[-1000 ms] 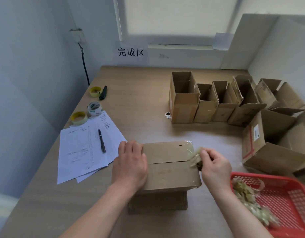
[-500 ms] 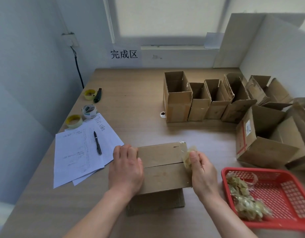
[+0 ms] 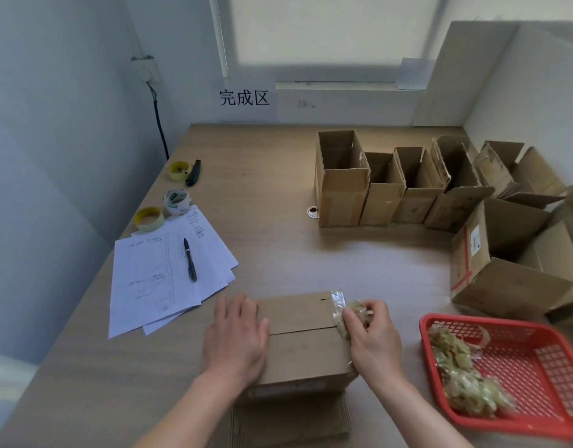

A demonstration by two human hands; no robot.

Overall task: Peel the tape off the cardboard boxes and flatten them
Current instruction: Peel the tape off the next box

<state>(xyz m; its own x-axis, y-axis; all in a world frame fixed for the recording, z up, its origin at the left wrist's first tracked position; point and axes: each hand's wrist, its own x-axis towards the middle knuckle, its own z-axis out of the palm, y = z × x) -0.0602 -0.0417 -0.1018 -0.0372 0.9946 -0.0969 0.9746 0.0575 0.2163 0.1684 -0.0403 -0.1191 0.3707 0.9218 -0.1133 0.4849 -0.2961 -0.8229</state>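
Note:
A closed cardboard box (image 3: 306, 337) stands at the table's near edge, its two top flaps meeting in a seam. My left hand (image 3: 235, 337) lies flat on the box's left side and presses it down. At the box's right edge, my right hand (image 3: 372, 334) pinches a crumpled wad of clear tape (image 3: 343, 313), which still clings to the box's far right corner. A flattened piece of cardboard (image 3: 291, 421) lies under the box.
A red basket (image 3: 537, 360) holding peeled tape sits at the near right. Several open cardboard boxes (image 3: 388, 185) line the back and right. Papers (image 3: 162, 270) with a pen, tape rolls (image 3: 177, 202) and a cutter lie at the left.
My right hand has moved from the box's top right corner down along its right edge with the tape wad. The left hand has stayed flat on the box.

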